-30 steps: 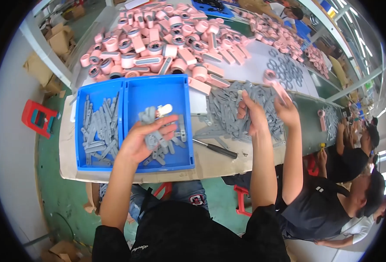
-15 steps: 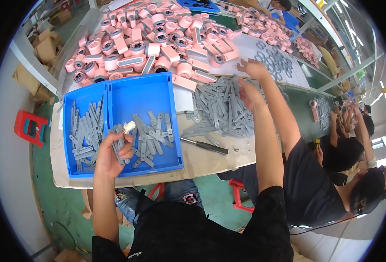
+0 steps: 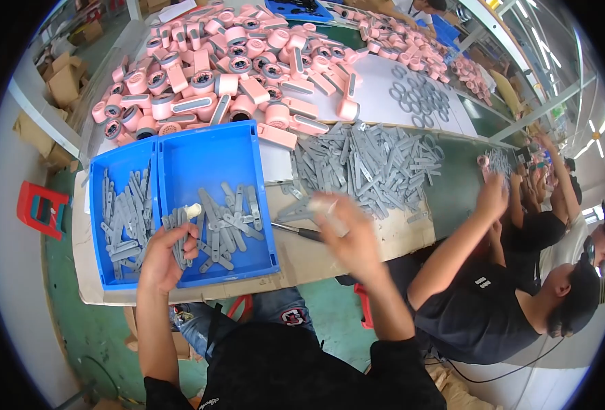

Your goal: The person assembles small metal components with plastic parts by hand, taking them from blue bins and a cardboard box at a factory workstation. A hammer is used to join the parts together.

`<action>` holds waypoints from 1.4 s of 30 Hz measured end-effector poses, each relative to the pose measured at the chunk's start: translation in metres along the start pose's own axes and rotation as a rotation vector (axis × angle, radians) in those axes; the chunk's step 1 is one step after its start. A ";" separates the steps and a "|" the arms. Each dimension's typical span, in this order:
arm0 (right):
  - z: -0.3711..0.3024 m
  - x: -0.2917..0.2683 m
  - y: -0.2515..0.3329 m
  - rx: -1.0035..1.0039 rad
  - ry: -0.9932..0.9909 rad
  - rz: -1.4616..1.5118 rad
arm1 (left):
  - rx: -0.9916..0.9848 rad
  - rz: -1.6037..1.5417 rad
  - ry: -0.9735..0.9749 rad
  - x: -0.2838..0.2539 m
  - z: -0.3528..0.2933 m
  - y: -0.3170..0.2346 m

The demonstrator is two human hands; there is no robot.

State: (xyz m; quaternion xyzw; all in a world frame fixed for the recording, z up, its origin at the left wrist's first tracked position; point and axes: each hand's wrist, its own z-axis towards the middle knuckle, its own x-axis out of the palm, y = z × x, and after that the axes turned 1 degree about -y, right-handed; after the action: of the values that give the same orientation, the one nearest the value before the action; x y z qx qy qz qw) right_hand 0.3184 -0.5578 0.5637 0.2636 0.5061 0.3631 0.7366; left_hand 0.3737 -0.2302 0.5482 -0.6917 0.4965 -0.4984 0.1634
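My left hand [image 3: 162,260] is closed around several flat grey plastic strips [image 3: 179,239], held over the near part of the blue divided bin [image 3: 207,154]. A cream-coloured piece [image 3: 193,210] shows at its fingertips; I cannot tell whether it is held or worn. More grey strips lie in both compartments of the bin. My right hand [image 3: 350,239], smeared by motion, is above the table between the bin and a large heap of grey strips [image 3: 364,167]. Something pale is at its fingertips. Beside it lies a black-handled tool [image 3: 299,232], partly covered by the hand.
Many pink and grey handheld housings [image 3: 213,75] are heaped behind the bin. Grey rings [image 3: 419,99] lie on a white sheet at the back right. A co-worker's hand [image 3: 492,197] is at the right, beyond the table corner. A red stool [image 3: 43,210] stands on the floor at left.
My right hand has moved left and nearer, away from the right side of the grey heap. The co-worker's arm has drawn back to the right. My left hand keeps its strips.
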 end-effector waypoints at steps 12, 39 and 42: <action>-0.070 0.098 -0.009 -0.086 -0.155 0.028 | 0.015 0.142 -0.017 -0.005 0.002 -0.028; 0.066 0.095 0.025 -0.535 0.233 -0.715 | 1.024 1.975 -0.058 -0.007 0.031 -0.001; 0.077 0.084 0.032 -0.485 0.247 -0.662 | 1.085 1.997 -0.190 -0.012 0.036 -0.015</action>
State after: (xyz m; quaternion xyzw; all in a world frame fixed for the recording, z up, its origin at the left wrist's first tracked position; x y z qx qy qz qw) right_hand 0.4002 -0.4727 0.5683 -0.1394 0.5477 0.2442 0.7880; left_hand 0.4120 -0.2231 0.5368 0.1397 0.5298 -0.2402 0.8013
